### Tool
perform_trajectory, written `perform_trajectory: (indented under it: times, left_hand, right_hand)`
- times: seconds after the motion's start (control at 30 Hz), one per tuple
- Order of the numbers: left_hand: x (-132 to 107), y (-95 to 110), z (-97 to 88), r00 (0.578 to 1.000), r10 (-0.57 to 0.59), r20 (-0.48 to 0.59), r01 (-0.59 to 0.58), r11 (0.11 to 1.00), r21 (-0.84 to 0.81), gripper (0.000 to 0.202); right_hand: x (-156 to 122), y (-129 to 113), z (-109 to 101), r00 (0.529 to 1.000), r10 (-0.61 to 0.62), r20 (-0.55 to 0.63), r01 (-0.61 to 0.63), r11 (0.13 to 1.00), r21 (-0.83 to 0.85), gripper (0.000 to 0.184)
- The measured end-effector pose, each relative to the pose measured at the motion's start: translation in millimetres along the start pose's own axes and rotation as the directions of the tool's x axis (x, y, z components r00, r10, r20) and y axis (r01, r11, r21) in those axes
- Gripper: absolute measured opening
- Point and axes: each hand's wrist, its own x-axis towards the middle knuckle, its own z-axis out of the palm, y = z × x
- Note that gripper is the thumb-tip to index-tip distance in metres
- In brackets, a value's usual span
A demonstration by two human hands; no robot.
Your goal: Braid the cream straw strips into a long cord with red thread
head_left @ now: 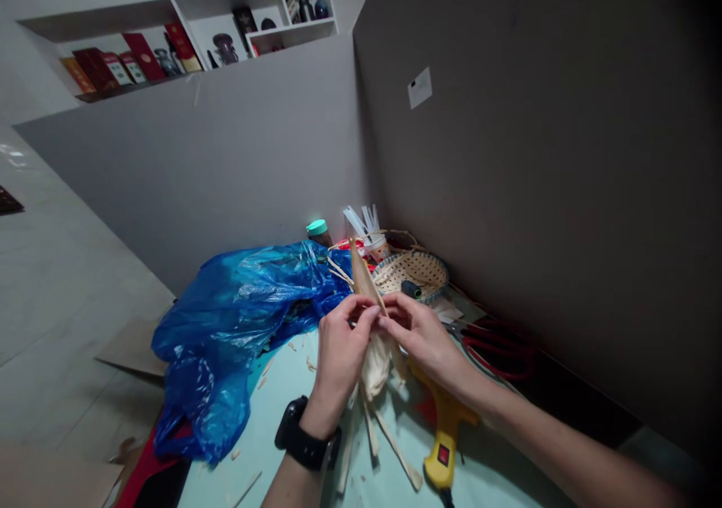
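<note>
Black watch (310, 446), seemingly square-faced, on left wrist (320, 416)

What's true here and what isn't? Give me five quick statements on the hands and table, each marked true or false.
1. The left hand and right hand both hold the dried husk bundle. True.
2. The black smartwatch is on the right wrist. False: the black smartwatch is on the left wrist.
3. The yellow glue gun lies on the pale green table. True.
4. The blue plastic bag is right of both hands. False: the blue plastic bag is left of them.
5. White sticks stand in a cup near the woven basket. True.
</note>
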Motion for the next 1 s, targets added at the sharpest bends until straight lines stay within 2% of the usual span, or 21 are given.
perform_trajectory:
  times: [0.07,0.13,0.2,0.3,0.37,0.53,0.8,1.0]
  left_hand:
    - [1.2,-3.1,-0.4,0.997,0.051,-0.051,-0.046,0.994,0.094,0.011]
    - [3.7,-7.3,-2.4,0.992,0.047,-0.115,-0.032,0.991,0.127,0.016]
    - [6.6,-11.5,-5.4,0.991,-0.024,-0.130,0.029,0.999,0.040,0.028]
    - [9.6,-15.4,-9.9,0.988,-0.155,0.009,0.154,0.971,-0.180,0.037]
    - [10.4,-16.8,-12.8,0.978,-0.190,0.086,0.205,0.948,-0.242,0.036]
    - [11.2,-20.5,-21.0,0.968,-0.224,0.116,0.247,0.934,-0.258,0.035]
    - [13.8,-26.4,-25.4,0.961,-0.231,0.154,0.263,0.935,-0.238,0.032]
    - [12.2,-23.3,-22.4,0.966,-0.186,0.179,0.228,0.939,-0.257,0.027]
  right_hand:
    - [1.3,-1.2,-0.8,0.999,0.047,-0.012,-0.046,0.997,0.062,0.016]
    - [1.8,-4.0,-1.2,0.994,0.106,-0.027,-0.103,0.988,0.120,0.017]
    - [1.9,-6.3,-1.4,0.987,0.160,-0.033,-0.152,0.973,0.173,0.018]
    - [2.2,-7.2,-1.9,0.982,0.189,-0.026,-0.180,0.962,0.207,0.019]
    - [2.5,-6.4,-2.5,0.982,0.184,-0.039,-0.173,0.964,0.203,0.019]
    - [4.2,-1.9,-4.9,0.980,0.168,-0.102,-0.151,0.976,0.158,0.020]
    - [4.5,3.3,-5.5,0.960,0.246,-0.130,-0.220,0.958,0.186,0.020]
    - [3.4,-3.9,-3.5,0.953,0.282,-0.109,-0.239,0.923,0.302,0.021]
